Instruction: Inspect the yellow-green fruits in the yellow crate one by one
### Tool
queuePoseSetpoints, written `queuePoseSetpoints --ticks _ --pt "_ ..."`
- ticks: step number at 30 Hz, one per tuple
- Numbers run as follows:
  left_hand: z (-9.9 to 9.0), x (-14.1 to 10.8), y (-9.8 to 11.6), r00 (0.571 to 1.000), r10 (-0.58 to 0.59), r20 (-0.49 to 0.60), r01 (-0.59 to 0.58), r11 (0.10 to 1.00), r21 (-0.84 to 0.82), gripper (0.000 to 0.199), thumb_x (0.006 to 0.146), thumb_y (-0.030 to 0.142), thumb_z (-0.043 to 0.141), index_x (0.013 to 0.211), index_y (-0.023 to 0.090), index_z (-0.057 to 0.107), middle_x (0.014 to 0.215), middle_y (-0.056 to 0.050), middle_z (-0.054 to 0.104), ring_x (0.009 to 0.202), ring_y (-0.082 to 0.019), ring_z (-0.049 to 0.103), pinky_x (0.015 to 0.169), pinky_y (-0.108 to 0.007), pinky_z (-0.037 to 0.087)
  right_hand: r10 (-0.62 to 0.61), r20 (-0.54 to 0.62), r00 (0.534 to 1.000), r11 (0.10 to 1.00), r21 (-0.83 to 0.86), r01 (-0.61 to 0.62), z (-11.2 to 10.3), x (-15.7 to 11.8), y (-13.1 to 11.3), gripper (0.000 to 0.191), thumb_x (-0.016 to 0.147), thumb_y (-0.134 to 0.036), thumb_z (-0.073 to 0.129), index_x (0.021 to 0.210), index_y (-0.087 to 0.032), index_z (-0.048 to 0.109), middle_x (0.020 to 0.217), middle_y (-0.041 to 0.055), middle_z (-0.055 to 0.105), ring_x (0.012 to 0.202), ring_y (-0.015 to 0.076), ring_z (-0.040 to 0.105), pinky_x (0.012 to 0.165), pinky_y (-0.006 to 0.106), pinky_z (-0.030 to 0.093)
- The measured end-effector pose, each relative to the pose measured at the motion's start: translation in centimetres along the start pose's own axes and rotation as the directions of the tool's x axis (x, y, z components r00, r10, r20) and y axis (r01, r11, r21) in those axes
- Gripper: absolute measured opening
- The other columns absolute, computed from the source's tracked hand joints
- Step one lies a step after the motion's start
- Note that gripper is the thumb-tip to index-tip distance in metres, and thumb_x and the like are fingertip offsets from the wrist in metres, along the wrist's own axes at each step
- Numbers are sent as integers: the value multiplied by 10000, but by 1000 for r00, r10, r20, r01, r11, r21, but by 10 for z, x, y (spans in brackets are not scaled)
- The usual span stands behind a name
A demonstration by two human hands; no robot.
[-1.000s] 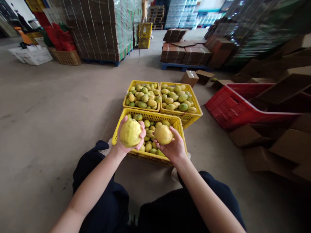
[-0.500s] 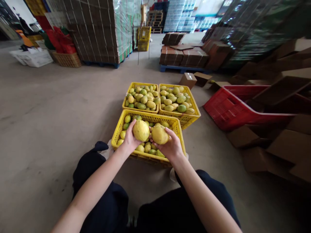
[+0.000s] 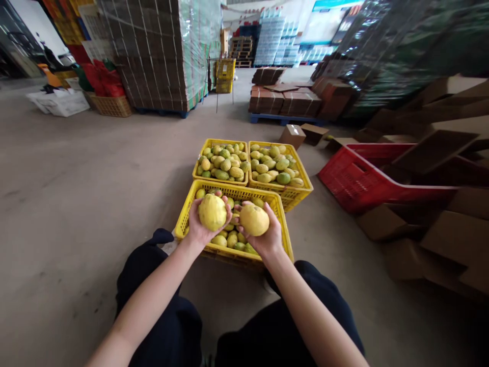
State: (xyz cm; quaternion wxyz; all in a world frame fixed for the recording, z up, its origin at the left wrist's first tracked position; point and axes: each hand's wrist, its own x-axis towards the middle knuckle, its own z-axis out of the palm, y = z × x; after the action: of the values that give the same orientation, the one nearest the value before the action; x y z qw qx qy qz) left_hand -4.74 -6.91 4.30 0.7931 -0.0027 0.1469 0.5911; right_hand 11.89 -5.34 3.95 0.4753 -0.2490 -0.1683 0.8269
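Note:
My left hand (image 3: 199,234) is closed round a yellow papaya (image 3: 212,212), its fingers curled about the far side. A second yellow papaya (image 3: 254,220) rests in my right hand (image 3: 272,238), gripped between thumb and fingers. Both fruits are held up side by side, a small gap apart. Below them is the near yellow crate (image 3: 284,228), which holds several more yellow-green papayas (image 3: 232,239); my hands hide part of its contents.
Two more yellow crates of papayas, a far left crate (image 3: 197,168) and a far right crate (image 3: 301,192), adjoin the near one. On the right lie a red crate (image 3: 344,178) and cardboard boxes (image 3: 451,234). Wrapped pallet stacks (image 3: 153,56) stand farther back.
My hands have moved apart a little, the left one shifting leftward with its papaya. Both papayas have turned in the hands. The camera view has tilted slightly upward.

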Motion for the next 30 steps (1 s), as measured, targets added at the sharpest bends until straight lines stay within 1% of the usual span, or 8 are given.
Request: queuePoseSetpoints --ticks 4,7,11,16,20,24,26,30 --pt "-2 3 -2 991 60 -119 -66 997 -45 419 859 305 449 1195 158 652 979 -114 716 839 -235 702 827 -439 584 -36 -4 999 999 32 36 -2 4 0 320 861 -352 569 1104 -172 674 948 95 781 791 232 743 689 354 627" --pt "-3 6 -3 990 79 -119 -81 997 -16 420 884 254 434 1249 198 634 1016 -102 723 921 -241 702 753 -365 597 -18 -7 1000 999 31 18 -6 5 0 331 835 -275 555 1129 -168 662 907 84 782 781 235 743 705 375 627" --pt "-5 6 -2 997 52 -49 -53 998 -17 368 905 273 456 1216 263 654 1048 -58 727 856 -197 701 626 -262 575 48 -7 999 999 18 -48 -11 5 2 308 834 -370 564 1007 -142 679 773 101 762 630 228 708 494 302 573" --pt "-6 6 -4 994 95 -46 -97 994 -56 281 889 315 514 1083 218 694 968 -62 725 830 -209 706 787 -391 601 -23 -59 998 992 125 30 -12 6 3 246 797 -367 609 924 -165 669 778 94 767 691 231 726 613 328 618" --pt "1 4 -5 995 68 -73 -76 991 -114 320 880 278 499 1132 194 678 966 -83 717 938 -227 709 775 -342 596 -45 -125 991 990 129 62 -15 15 5 244 777 -317 620 973 -178 662 851 91 783 712 236 741 584 324 612" --pt "8 4 3 990 75 -123 -98 977 -188 319 860 254 492 1114 180 670 942 -88 712 876 -217 715 703 -309 596 -5 -227 974 993 115 32 -26 30 19 204 775 -281 640 958 -189 648 823 70 773 686 222 731 592 329 608" --pt "9 5 10 970 95 -225 -140 972 -190 331 850 233 486 1123 165 661 924 -96 714 853 -228 719 690 -321 603 55 -350 935 997 77 -30 -36 37 32 151 791 -278 640 915 -194 622 754 55 745 655 213 718 588 327 602" --pt "8 4 32 848 132 -514 -212 972 -100 356 839 198 489 1162 155 631 846 -79 699 769 -246 718 635 -356 615 81 -654 752 977 -98 -190 -64 50 66 150 834 -346 615 873 -208 573 613 17 634 584 206 669 539 318 577"
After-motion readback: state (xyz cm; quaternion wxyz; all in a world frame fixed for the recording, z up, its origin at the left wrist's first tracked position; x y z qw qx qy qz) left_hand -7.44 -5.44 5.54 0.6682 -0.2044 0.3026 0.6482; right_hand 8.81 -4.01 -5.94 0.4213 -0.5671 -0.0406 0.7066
